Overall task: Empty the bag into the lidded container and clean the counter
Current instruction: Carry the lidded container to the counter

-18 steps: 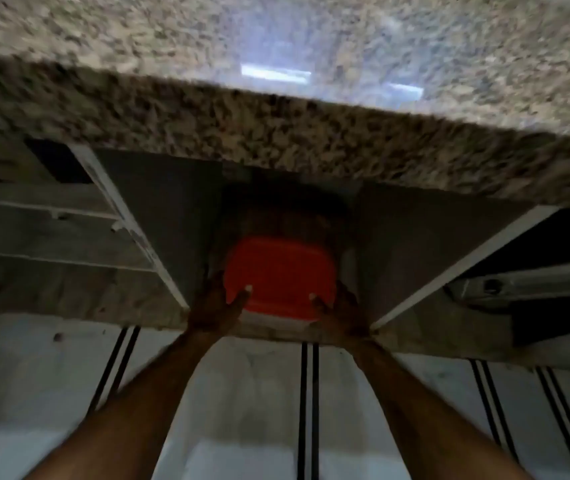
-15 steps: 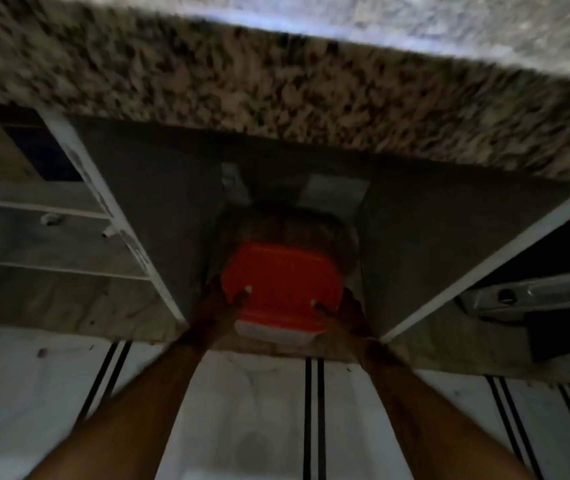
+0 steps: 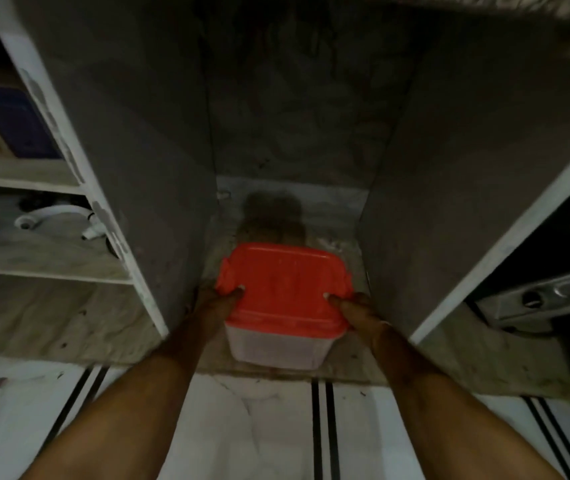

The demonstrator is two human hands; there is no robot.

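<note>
Cupboard [image 3: 287, 133]: open bay, narrow between two side panels. Container [image 3: 276, 348]: at the bay's front edge, whether resting on its floor unclear; red lid [image 3: 283, 289] seated. Left hand [image 3: 214, 303] and right hand [image 3: 359, 310] grasp opposite sides, thumbs on the lid. Recommended: keep it level, travel straight, knuckles clear of the panels.

Single head view, close, steeply downward into a low cabinet bay [image 3: 294, 133].

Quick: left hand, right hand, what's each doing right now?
Left hand: grips the red-lidded container, thumb on lid.
Right hand: grips the container's other side.
</note>
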